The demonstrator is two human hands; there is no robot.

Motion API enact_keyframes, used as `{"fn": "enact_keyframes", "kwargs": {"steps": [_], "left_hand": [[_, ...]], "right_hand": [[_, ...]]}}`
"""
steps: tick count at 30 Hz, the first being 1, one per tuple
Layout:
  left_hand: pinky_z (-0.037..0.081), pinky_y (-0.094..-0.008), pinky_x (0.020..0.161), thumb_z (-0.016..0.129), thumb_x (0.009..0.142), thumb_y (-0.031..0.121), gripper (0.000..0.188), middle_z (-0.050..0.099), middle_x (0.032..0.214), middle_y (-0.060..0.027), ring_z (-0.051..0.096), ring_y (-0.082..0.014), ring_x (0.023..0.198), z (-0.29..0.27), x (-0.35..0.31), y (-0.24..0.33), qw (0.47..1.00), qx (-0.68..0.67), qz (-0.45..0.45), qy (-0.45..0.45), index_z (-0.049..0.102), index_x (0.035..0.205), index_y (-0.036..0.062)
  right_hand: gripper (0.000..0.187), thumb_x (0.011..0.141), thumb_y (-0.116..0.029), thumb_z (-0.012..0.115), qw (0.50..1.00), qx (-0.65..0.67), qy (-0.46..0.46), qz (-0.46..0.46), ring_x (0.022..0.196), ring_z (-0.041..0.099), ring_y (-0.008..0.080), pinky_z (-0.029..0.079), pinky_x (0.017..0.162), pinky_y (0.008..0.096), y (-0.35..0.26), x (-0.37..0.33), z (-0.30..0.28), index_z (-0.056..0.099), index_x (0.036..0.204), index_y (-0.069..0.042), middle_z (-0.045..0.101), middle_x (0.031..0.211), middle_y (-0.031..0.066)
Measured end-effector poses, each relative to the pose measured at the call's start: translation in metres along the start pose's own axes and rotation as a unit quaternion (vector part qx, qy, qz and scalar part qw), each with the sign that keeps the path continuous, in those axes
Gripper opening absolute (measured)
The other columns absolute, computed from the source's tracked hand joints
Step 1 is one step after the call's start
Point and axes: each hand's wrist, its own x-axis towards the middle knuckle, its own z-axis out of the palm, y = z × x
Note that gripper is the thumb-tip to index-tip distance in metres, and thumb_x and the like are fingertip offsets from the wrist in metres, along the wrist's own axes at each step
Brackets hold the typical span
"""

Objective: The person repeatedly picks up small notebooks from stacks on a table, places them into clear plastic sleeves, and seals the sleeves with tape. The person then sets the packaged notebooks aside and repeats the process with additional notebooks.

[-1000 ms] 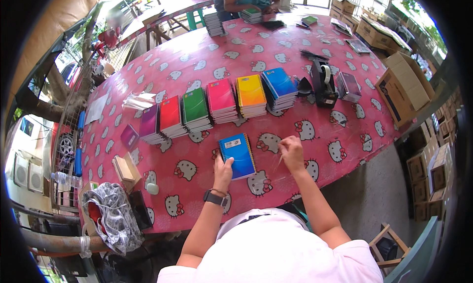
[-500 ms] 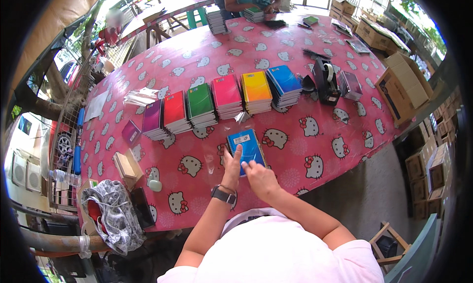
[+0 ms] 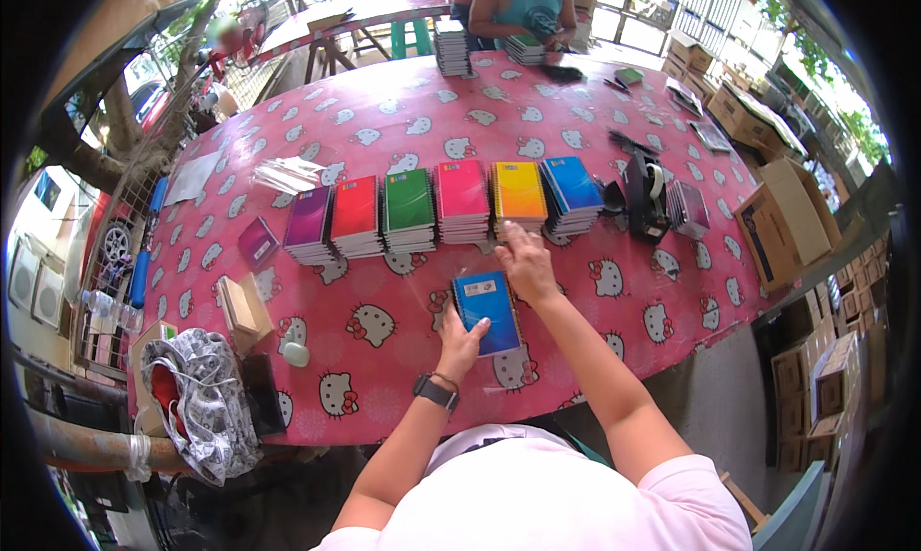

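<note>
- A blue spiral notebook (image 3: pixel 494 326) lies at the near side of the table (image 3: pixel 595 340), in front of the person, its cover facing up with a white label near the top edge.
- The left hand (image 3: pixel 460 342) grasps it at the left edge, thumb laid over the cover; a dark watch (image 3: pixel 436 391) sits on that wrist.
- The right hand (image 3: pixel 528 265) has its grip released, fingers stretched forward, just beyond the notebook's upper right corner. Its fingertips are at the front of the yellow stack (image 3: pixel 519 188); whether they touch it, I cannot tell.
- The yellow stack is one of six in a row beyond the hands. To its left stand the pink stack (image 3: pixel 461 188), green stack (image 3: pixel 408 198), red stack (image 3: pixel 354 204) and purple stack (image 3: pixel 307 215); to its right, the blue stack (image 3: pixel 571 185).
- Right of the row is a black tape dispenser (image 3: pixel 648 206), with a small pile of dark notebooks (image 3: pixel 689 211) just beside it.
- Left of the row are a small purple notebook (image 3: pixel 258 242) and some white strips (image 3: pixel 288 175).
- Nearer the left edge are a pale rounded case (image 3: pixel 296 354) and a grey patterned cloth bag (image 3: pixel 203 407).
- An open cardboard box (image 3: pixel 791 230) stands at the right edge.
- At the far edge, a person in a teal top (image 3: pixel 518 9) is beside more notebooks (image 3: pixel 451 52).
</note>
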Motion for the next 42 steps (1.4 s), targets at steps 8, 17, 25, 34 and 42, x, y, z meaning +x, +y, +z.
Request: {"fn": "enact_keyframes", "kwargs": {"steps": [8,17,25,34,42], "left_hand": [[0.025,-0.0361,0.105,0.028,0.099,0.035,0.052,0.045,0.133,-0.0211,0.041,-0.0318,0.123,0.010,-0.019,0.002,0.993,-0.063,-0.095,0.014,0.044,0.130,-0.0025],[0.029,-0.0373,0.101,0.028,0.098,0.040,0.055,0.054,0.123,-0.0188,0.044,-0.0325,0.118,0.019,-0.022,0.013,0.991,0.022,-0.103,0.078,0.044,0.132,0.0003],[0.036,-0.0346,0.099,0.059,0.083,0.029,0.078,0.048,0.126,-0.0207,0.044,-0.0274,0.117,-0.023,-0.043,0.046,0.993,-0.102,-0.017,-0.049,0.018,0.141,-0.0051],[0.032,-0.0404,0.103,0.076,0.060,0.017,0.103,0.044,0.130,-0.0233,0.041,-0.0353,0.119,-0.026,-0.046,0.022,0.983,0.154,0.049,-0.086,0.018,0.143,-0.0025],[0.030,-0.0393,0.102,0.050,0.088,0.046,0.082,0.039,0.133,-0.0297,0.035,-0.0372,0.124,-0.030,-0.038,0.019,0.991,0.009,0.037,-0.132,0.020,0.139,-0.0104]], "right_hand": [[0.093,0.074,-0.041,0.072,0.966,0.228,-0.108,0.052,0.127,0.037,0.0361,0.028,0.106,0.0391,0.001,-0.090,-0.019,0.023,0.141,0.002,0.038,0.137,0.0250],[0.094,0.073,-0.042,0.073,0.959,0.165,-0.130,0.188,0.114,0.045,0.0389,0.034,0.100,0.0422,-0.024,-0.084,-0.023,0.027,0.138,0.006,0.051,0.121,0.0279],[0.084,0.081,-0.034,0.067,0.917,0.304,-0.170,0.194,0.128,0.037,0.0349,0.028,0.106,0.0365,-0.006,-0.101,-0.033,0.023,0.140,0.006,0.046,0.128,0.0271],[0.072,0.082,-0.037,0.064,0.915,0.287,-0.156,0.238,0.106,0.053,0.0390,0.041,0.092,0.0421,-0.023,-0.099,-0.023,0.036,0.134,0.003,0.055,0.111,0.0308],[0.068,0.079,-0.032,0.068,0.945,0.195,-0.142,0.221,0.099,0.060,0.0322,0.046,0.086,0.0382,-0.025,-0.100,-0.020,0.040,0.132,0.000,0.060,0.110,0.0243]]}}
